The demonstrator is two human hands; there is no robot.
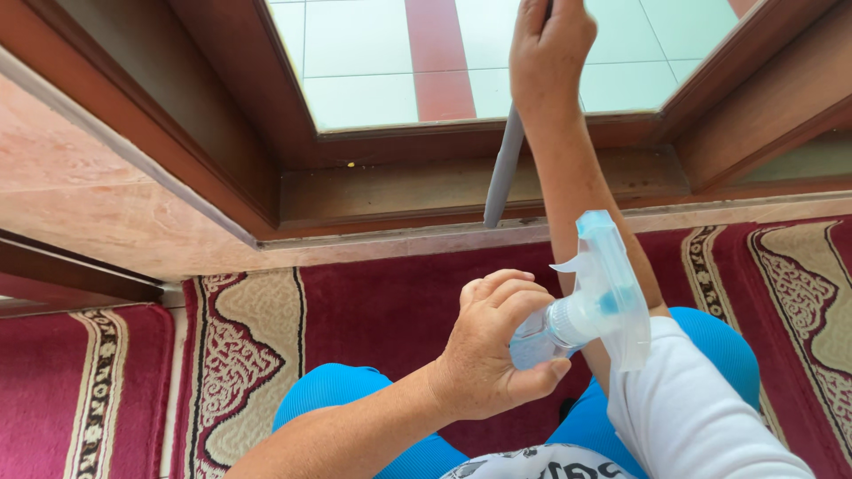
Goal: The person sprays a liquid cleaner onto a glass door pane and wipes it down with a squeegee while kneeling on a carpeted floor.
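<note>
Spray bottle [581,310], clear plastic with a pale blue-and-white trigger head, at about 5 o'clock in the view, held off the floor over the knees. Wrapped at its neck by the left hand [493,350], fingers curled shut around the bottle just below the head, thumb underneath, nozzle pointing up toward 12 o'clock; judged a resting carry rather than a spraying grip, since no finger sits on the trigger. Tucked close against the right forearm, so kept out of the way of the reach above. Right hand [546,53] up at 12 o'clock, closed around the top of a slim grey handle [504,168] that hangs down and slightly toward 7 o'clock, lower tip just over the sill; working end of the tool hidden beyond the upper edge, so kind of tool not clear. Raised there apparently to meet the glass pane [382,53], with pale green and red tiles showing in it. Dark brown wooden window frame [461,182] around the pane, a few crumbs on its ledge. Red patterned carpet [382,302] with cream borders below, blue-clad knees [333,395] at 6 o'clock, white sleeve [692,408] on the right arm.
</note>
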